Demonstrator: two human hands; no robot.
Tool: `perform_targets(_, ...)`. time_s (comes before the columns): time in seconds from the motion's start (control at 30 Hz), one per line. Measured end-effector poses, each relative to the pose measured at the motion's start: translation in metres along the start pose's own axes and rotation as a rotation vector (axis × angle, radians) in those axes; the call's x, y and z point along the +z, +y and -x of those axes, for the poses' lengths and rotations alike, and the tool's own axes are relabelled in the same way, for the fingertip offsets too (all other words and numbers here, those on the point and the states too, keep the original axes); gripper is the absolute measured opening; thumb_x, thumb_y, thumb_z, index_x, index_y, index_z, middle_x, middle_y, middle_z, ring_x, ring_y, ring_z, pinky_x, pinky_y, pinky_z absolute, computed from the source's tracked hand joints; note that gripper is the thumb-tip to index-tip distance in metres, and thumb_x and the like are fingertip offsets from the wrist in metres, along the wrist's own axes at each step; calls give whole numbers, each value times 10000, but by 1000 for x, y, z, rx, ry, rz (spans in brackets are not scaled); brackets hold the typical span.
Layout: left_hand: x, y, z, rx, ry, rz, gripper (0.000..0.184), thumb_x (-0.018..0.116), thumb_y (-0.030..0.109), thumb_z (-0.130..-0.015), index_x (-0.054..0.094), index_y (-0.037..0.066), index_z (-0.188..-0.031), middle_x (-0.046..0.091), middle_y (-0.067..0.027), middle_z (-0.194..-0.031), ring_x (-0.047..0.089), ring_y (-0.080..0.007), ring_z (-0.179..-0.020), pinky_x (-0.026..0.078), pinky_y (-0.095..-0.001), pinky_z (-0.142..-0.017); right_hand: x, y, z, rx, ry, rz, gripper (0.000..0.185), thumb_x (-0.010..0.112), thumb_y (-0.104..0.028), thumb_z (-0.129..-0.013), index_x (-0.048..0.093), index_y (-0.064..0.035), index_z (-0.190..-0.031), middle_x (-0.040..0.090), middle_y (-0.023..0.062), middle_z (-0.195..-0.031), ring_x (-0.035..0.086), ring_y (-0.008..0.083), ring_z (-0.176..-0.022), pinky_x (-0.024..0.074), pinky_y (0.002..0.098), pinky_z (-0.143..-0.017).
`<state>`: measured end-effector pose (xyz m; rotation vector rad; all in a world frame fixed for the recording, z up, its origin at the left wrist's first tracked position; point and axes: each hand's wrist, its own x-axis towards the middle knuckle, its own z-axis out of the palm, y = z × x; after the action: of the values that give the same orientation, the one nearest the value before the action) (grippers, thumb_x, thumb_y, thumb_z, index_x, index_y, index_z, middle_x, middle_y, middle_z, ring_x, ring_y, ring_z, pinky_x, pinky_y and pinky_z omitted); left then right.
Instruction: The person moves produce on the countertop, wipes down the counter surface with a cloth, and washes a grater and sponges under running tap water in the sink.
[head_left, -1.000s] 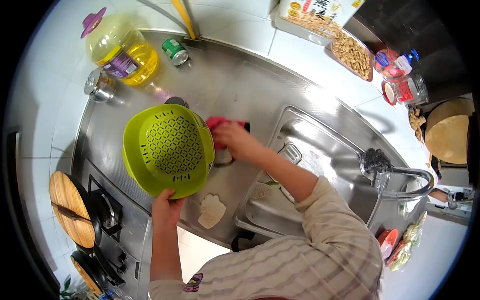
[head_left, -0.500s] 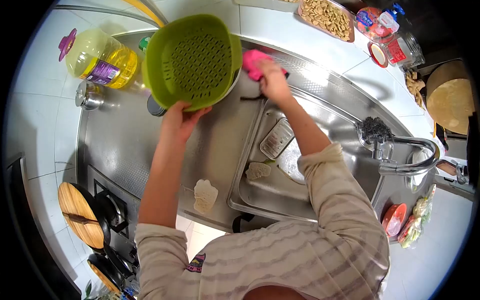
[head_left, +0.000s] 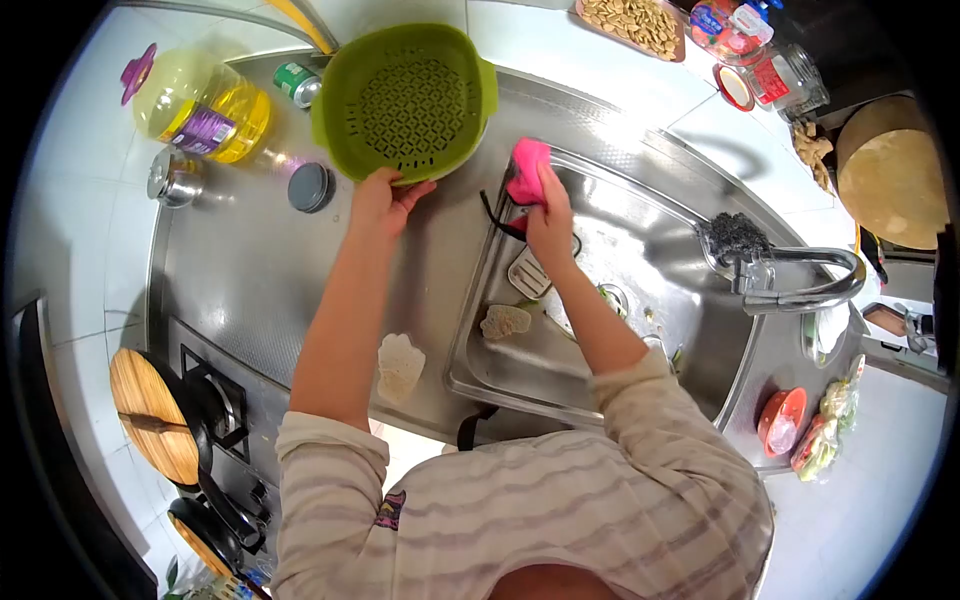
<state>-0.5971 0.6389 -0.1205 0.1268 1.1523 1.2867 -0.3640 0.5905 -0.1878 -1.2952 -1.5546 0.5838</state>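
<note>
My left hand (head_left: pixel 390 205) grips the near rim of a green colander (head_left: pixel 412 110) with its thumb on the edge. The colander is at the back of the steel counter, its slotted bottom facing up at me. A white edge shows beneath its right side. My right hand (head_left: pixel 550 228) is closed around a bunched pink cloth (head_left: pixel 528 172) above the left back corner of the sink (head_left: pixel 650 215). A black strap (head_left: pixel 497 215) hangs beside the cloth. Below that hand, a metal soap dish (head_left: pixel 527 274) and a beige sponge (head_left: pixel 505 321) are in the sink.
An oil jug (head_left: pixel 205 115), a green can (head_left: pixel 297 82), a glass jar (head_left: pixel 175 178) and a dark round lid (head_left: pixel 312 187) stand left of the colander. A pale loofah piece (head_left: pixel 400 367) lies nearer me. The faucet (head_left: pixel 810 285) and an orange bowl (head_left: pixel 781 421) are at right.
My right hand has drawn the pink cloth toward me, from the back counter to the sink corner. The colander has shifted slightly back and right, uncovering more of the green can and dark lid.
</note>
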Motion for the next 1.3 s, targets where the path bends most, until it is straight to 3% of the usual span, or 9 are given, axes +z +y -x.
perform_targets(0.23, -10, -10, 23, 79, -43, -84, 501, 566, 138, -872, 328, -3, -1290, 479, -203, -1166, 568, -312, -898, 537, -511, -818, 20, -37, 114, -70, -323, 152, 632, 462, 71, -685, 408, -14, -1309, 372, 258, -1325, 314, 444, -1250, 251, 474, -1062)
perform_targets(0.37, -48, -24, 73, 69, -64, -506, 632, 629, 197, -848, 302, 31, -1363, 514, -120, -1092, 540, -187, -817, 505, -339, -797, -7, -82, 182, -114, -605, 124, 586, 506, 51, -667, 491, -50, -1244, 427, 200, -1282, 395, 410, -1176, 288, 463, -1037)
perform_targets(0.63, -103, -103, 188, 438, -221, -1125, 352, 553, 74, -822, 537, 18, -1169, 623, -89, -965, 586, -169, -882, 463, -286, -798, -71, -94, 185, -158, -1099, 103, 362, 580, 2, -656, 655, -62, -1004, 594, 102, -1073, 518, 343, -1050, 425, 422, -902)
perform_targets(0.7, -105, -118, 210, 455, -239, -1217, 388, 602, 96, -804, 535, 50, -1183, 616, -107, -1057, 581, -192, -986, 455, -312, -843, -98, -55, 201, 18, -1080, 185, 315, 577, 11, -666, 669, -56, -960, 617, 114, -1041, 598, 313, -892, 470, 403, -833)
perform_targets(0.77, -89, -123, 246, 379, -424, -1219, 528, 677, 133, -761, 489, 82, -1251, 570, -113, -1150, 553, -231, -1045, 441, -330, -885, -120, -41, 206, 642, -841, -76, 334, 544, -40, -738, 643, -56, -1056, 628, 118, -1009, 581, 271, -979, 477, 380, -806)
perform_targets(0.97, -50, -177, 279, 778, -450, -1014, 769, 727, 116, -684, 359, 101, -1359, 491, -147, -1230, 516, -266, -1095, 417, -337, -937, -147, -140, 171, 763, -750, -1019, 528, 536, -124, -873, 368, -113, -1373, 490, 87, -1236, 529, 194, -1047, 445, 321, -885)
perform_targets(1.03, -51, -158, 269, 349, -426, -771, 756, 684, 48, -671, 356, 79, -1351, 509, -128, -1190, 515, -230, -1077, 421, -327, -926, -152, -127, 179, 732, -735, -958, 533, 526, -196, -914, 314, -127, -1398, 448, 67, -1310, 498, 191, -1110, 427, 316, -904)
perform_targets(1.17, -59, -108, 245, 555, -32, -931, 672, 630, 27, -716, 363, 82, -1331, 545, -95, -1121, 543, -205, -1002, 448, -313, -872, -182, -98, 183, 735, -689, -698, 475, 529, -214, -914, 382, -120, -1356, 467, 46, -1300, 462, 170, -1153, 419, 328, -923)
perform_targets(1.3, -108, -67, 165, 710, -2, -428, 620, 579, -21, -801, 315, 93, -1351, 538, -85, -1123, 551, -178, -988, 454, -297, -869, -200, -48, 181, 910, -508, -548, 358, 521, -221, -916, 502, -110, -1256, 507, 39, -1251, 476, 162, -1136, 441, 326, -899)
